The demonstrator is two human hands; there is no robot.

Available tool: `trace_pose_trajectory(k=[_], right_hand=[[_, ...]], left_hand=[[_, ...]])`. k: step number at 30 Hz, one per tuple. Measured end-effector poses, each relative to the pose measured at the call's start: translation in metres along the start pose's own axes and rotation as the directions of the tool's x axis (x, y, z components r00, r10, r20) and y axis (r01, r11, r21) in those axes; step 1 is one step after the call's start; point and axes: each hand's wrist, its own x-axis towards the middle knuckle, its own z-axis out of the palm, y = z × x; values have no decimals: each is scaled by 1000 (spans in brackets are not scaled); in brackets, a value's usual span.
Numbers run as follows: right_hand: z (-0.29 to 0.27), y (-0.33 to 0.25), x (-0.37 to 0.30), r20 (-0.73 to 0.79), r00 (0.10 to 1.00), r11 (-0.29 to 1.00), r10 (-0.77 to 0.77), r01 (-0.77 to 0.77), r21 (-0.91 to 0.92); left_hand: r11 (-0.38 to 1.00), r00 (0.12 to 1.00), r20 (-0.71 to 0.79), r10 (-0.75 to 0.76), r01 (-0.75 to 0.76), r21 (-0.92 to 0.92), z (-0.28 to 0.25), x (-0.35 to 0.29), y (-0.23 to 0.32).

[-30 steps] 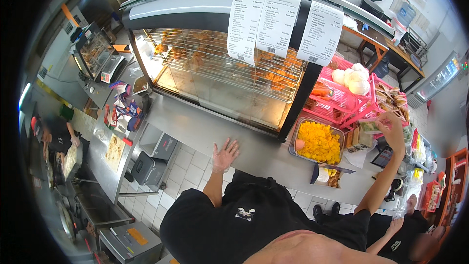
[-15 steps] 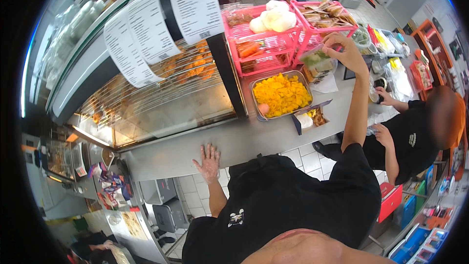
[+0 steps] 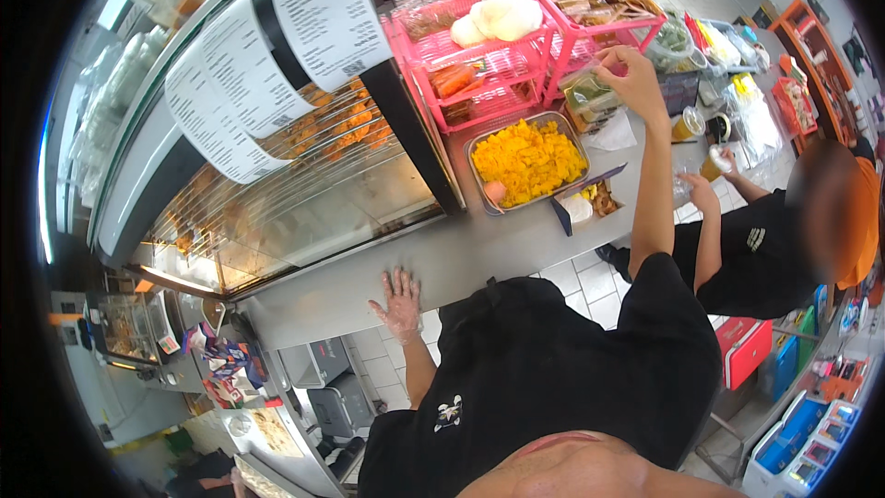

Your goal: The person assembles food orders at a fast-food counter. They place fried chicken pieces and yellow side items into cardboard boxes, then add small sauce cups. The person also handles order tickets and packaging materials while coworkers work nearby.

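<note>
My left hand (image 3: 399, 306), in a clear plastic glove, rests with fingers spread at the front edge of the steel counter (image 3: 364, 263). My bare right hand (image 3: 632, 85) is raised over a clear container of green slices (image 3: 587, 95). Its thumb and fingertips come together; whatever lies between them, if anything, is too small to make out. Left of that container is a metal tray of yellow rice (image 3: 527, 161) with a pinkish round piece at its near corner. In front of the tray stands an opened box (image 3: 579, 206) holding white rice, something yellow and browned pieces.
A heated glass case (image 3: 318, 194) with fried pieces borders the counter on the left, order slips (image 3: 323, 14) hanging over it. Pink baskets (image 3: 479, 60) with white bundles and packets stand behind the tray. At right, a co-worker (image 3: 761, 240) holds a lidded cup (image 3: 714, 164).
The view has shifted slightly. My right hand stays over the green slices and my left stays on the counter. The co-worker's hands have come together around a lidded cup.
</note>
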Motion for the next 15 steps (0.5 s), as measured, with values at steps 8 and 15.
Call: trace_pose_trajectory(k=[8, 15], right_hand=[[64, 12, -63, 176, 984, 938, 33, -91, 334], [144, 29, -68, 127, 972, 662, 196, -226, 715]], left_hand=[[999, 1000, 19, -8, 7, 39, -10, 6, -1], [997, 1000, -11, -26, 27, 67, -9, 2, 3]])
